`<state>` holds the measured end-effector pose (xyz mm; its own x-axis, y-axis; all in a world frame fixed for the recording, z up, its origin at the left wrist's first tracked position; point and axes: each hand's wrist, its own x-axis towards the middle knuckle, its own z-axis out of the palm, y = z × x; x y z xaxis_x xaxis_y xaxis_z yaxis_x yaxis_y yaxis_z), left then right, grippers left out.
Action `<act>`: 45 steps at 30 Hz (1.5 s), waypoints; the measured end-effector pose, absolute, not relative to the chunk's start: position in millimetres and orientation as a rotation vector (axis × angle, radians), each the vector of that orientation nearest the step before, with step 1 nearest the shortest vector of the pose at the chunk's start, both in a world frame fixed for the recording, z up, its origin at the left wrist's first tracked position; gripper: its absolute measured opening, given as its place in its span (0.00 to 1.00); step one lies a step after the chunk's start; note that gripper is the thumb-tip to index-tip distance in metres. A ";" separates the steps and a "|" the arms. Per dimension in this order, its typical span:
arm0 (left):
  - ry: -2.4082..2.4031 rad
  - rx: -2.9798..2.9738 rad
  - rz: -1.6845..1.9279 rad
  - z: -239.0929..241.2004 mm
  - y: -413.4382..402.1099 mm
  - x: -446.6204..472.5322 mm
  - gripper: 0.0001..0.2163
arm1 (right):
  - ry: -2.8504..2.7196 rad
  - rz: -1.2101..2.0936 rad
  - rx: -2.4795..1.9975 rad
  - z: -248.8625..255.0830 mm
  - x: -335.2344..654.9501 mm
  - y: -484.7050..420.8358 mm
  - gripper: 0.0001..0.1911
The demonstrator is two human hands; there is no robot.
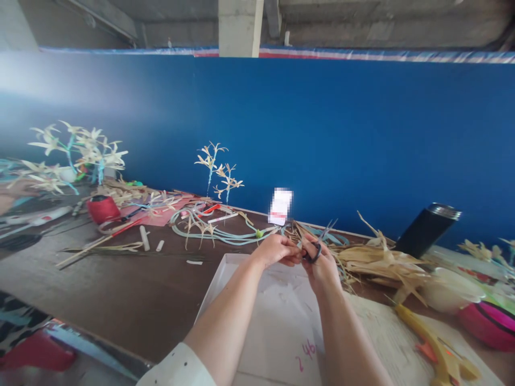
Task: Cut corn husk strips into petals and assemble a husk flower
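Note:
Over a shallow white box (pixel 265 316), my two hands meet at the fingertips. My right hand (pixel 325 268) grips a pair of scissors (pixel 313 253) by its dark handles, and the blades point up and away to the right. My left hand (pixel 277 251) is closed in a pinch beside the scissor handles; whatever lies between its fingers is hidden. Just beyond the hands are dry husk strips (pixel 300 231) and a loop of pale blue cord (pixel 225 238). Pink handwritten digits mark the near part of the box.
Dry husks (pixel 374 262) and a black bottle (pixel 426 228) are at right, with a yellow glue gun (pixel 430 343) nearer. Husk flowers (pixel 211 161) stand against the blue partition (pixel 322 134). At left are a red object (pixel 103 209), a stick (pixel 92 249) and another person's hand (pixel 16 193).

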<state>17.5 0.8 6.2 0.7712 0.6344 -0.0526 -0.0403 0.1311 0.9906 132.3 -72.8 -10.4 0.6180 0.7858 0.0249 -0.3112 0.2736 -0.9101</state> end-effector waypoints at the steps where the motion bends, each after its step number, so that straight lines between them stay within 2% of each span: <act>1: 0.563 1.347 0.542 5.6 1.5 17.8 0.15 | -0.532 0.787 -1.040 -10.2 131.7 -72.7 0.25; 8: 0.723 1.176 0.848 7.3 8.3 19.3 0.11 | -0.609 0.834 -1.170 -10.9 125.7 -72.0 0.23; 19: 0.792 1.135 1.160 21.2 12.5 16.5 0.08 | -1.050 1.015 -1.342 -12.2 112.4 -78.0 0.25; 45: 0.940 1.264 1.223 25.6 9.4 12.7 0.06 | -1.123 0.979 -1.408 -8.6 109.2 -76.6 0.28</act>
<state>12.7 9.4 25.6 0.1558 0.9807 0.1184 -0.1374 -0.0972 0.9857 109.2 -76.6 -8.6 0.2286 0.9735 0.0072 0.1258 -0.0222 -0.9918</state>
